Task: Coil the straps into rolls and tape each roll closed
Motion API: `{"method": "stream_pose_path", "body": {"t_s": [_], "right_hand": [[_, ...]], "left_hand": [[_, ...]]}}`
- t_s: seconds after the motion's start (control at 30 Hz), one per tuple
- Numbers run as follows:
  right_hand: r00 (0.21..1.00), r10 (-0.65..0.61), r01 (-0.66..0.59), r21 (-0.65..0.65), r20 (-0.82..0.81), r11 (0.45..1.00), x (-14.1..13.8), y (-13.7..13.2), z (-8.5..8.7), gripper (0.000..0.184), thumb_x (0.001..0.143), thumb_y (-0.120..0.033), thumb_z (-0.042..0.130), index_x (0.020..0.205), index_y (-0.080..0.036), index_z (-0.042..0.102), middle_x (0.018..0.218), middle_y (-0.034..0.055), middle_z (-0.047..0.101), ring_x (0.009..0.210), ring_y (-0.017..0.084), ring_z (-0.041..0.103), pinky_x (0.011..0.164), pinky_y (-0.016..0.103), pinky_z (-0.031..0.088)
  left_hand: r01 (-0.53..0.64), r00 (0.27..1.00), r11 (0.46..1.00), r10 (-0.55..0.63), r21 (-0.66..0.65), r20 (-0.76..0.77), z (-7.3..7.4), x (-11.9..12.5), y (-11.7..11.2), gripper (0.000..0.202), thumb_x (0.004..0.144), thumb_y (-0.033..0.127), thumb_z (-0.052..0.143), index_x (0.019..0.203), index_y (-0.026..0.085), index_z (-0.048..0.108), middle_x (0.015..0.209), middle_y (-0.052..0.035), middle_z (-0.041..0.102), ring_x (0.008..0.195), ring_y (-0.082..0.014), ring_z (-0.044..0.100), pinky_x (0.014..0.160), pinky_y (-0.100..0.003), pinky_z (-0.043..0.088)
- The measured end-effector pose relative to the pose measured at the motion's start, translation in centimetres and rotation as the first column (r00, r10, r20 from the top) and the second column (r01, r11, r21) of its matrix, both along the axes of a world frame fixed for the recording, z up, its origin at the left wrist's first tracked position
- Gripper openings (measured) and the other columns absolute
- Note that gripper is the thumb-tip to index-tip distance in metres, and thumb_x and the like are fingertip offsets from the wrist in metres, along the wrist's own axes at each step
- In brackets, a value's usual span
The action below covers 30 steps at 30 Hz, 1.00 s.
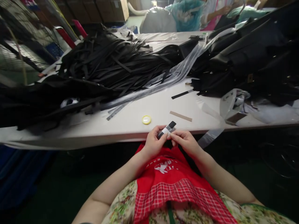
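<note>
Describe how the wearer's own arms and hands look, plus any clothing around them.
The left hand and right hand are ungloved, and both forearms are bare, with no sleeve covering them. Between them shows a red apron with a white print and a red-and-white checked section, over a floral garment.

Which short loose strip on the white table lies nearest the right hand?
The tan strip, just beyond the right hand; its colour and closeness set it apart from the black strip lying farther back.
</note>
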State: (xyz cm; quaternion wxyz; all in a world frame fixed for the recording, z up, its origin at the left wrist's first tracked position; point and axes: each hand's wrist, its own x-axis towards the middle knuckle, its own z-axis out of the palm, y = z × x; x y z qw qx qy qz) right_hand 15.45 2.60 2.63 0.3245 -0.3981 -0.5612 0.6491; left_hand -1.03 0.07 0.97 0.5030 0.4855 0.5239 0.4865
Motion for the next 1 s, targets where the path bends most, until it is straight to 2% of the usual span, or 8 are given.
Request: {"method": "stream_pose_path", "body": {"t_s": [0.13, 0.33, 0.53, 0.7, 0.77, 0.87, 0.93, 1.0], "right_hand": [[0.999, 0.035, -0.033, -0.043, 0.032, 0.999, -0.6, 0.3, -0.8, 0.039, 0.081, -0.054, 0.064, 0.077, -0.015, 0.071, 0.052, -0.0008, 0.058, 0.048, 0.01, 0.049, 0.05, 0.023, 0.039], [0.994, 0.052, -0.039, -0.125, 0.1, 0.991, -1.5, 0.7, -1.1, 0.043, 0.077, -0.057, 0.066, 0.073, -0.015, 0.07, 0.047, -0.0017, 0.055, 0.041, 0.008, 0.044, 0.043, 0.021, 0.034], [0.98, 0.137, -0.119, -0.127, 0.142, 0.985, -2.0, 1.0, -1.2, 0.045, 0.077, -0.058, 0.065, 0.074, -0.013, 0.071, 0.047, -0.0017, 0.055, 0.039, 0.007, 0.042, 0.042, 0.021, 0.033], [0.958, 0.255, -0.234, -0.156, 0.13, 0.96, -2.9, 1.2, -0.5, 0.043, 0.078, -0.056, 0.063, 0.078, -0.013, 0.069, 0.058, 0.0003, 0.061, 0.048, 0.008, 0.049, 0.05, 0.021, 0.04], [0.956, 0.267, -0.249, -0.139, 0.126, 0.958, -3.5, 1.1, -0.2, 0.04, 0.079, -0.053, 0.062, 0.076, -0.014, 0.066, 0.064, 0.0018, 0.063, 0.054, 0.01, 0.053, 0.056, 0.023, 0.044], [0.944, 0.241, -0.242, -0.025, 0.224, 0.97, -4.3, 0.6, -0.4, 0.035, 0.081, -0.049, 0.055, 0.068, -0.017, 0.063, 0.067, 0.0049, 0.065, 0.06, 0.017, 0.058, 0.061, 0.029, 0.049], [0.941, 0.156, -0.196, 0.107, 0.301, 0.975, -4.8, 0.5, -1.6, 0.031, 0.079, -0.046, 0.053, 0.066, -0.02, 0.064, 0.067, 0.007, 0.066, 0.065, 0.023, 0.061, 0.066, 0.036, 0.051], [0.946, 0.06, -0.141, 0.238, 0.317, 0.961, -5.5, 1.3, -3.5, 0.025, 0.074, -0.044, 0.055, 0.063, -0.024, 0.065, 0.064, 0.0081, 0.066, 0.068, 0.028, 0.062, 0.069, 0.04, 0.053]], "left_hand": [[-0.025, 0.999, 0.999, 0.026, 0.038, -0.033, -0.2, -0.9, -0.3, 0.033, 0.084, 0.031, 0.064, 0.113, 0.016, 0.061, 0.107, -0.0103, 0.069, 0.095, -0.021, 0.065, 0.083, -0.031, 0.052], [-0.027, 0.998, 0.998, 0.03, 0.055, -0.061, -0.7, -1.6, -0.5, 0.031, 0.086, 0.03, 0.061, 0.114, 0.017, 0.061, 0.106, -0.0095, 0.069, 0.093, -0.0206, 0.064, 0.081, -0.03, 0.052], [-0.001, 0.996, 1.0, 0.002, -0.005, 0.089, -0.6, -1.9, -0.7, 0.033, 0.086, 0.039, 0.059, 0.111, 0.016, 0.061, 0.083, -0.0033, 0.067, 0.069, -0.0139, 0.06, 0.065, -0.025, 0.05], [-0.19, 0.982, 0.982, 0.19, -0.007, -0.026, -1.1, -2.0, -0.1, 0.032, 0.086, 0.047, 0.06, 0.094, 0.016, 0.065, 0.07, -0.0016, 0.064, 0.062, -0.014, 0.058, 0.061, -0.026, 0.049], [-0.237, 0.965, 0.969, 0.243, 0.065, -0.102, -0.7, -2.3, -0.3, 0.03, 0.09, 0.045, 0.055, 0.096, 0.017, 0.065, 0.074, -0.0036, 0.067, 0.067, -0.0167, 0.062, 0.066, -0.029, 0.051], [-0.239, 0.895, 0.922, 0.33, 0.304, -0.299, 0.2, -2.5, -1.8, 0.026, 0.092, 0.037, 0.051, 0.106, 0.02, 0.064, 0.092, -0.0101, 0.071, 0.086, -0.0238, 0.066, 0.08, -0.038, 0.052], [-0.184, 0.814, 0.854, 0.41, 0.487, -0.411, 0.3, -2.3, -2.7, 0.026, 0.091, 0.031, 0.049, 0.111, 0.021, 0.063, 0.095, -0.0134, 0.071, 0.088, -0.0272, 0.066, 0.081, -0.044, 0.051], [-0.092, 0.765, 0.758, 0.469, 0.645, -0.442, -0.2, -2.4, -2.9, 0.03, 0.088, 0.025, 0.047, 0.115, 0.022, 0.061, 0.09, -0.0135, 0.072, 0.081, -0.0273, 0.067, 0.075, -0.044, 0.052]]}}
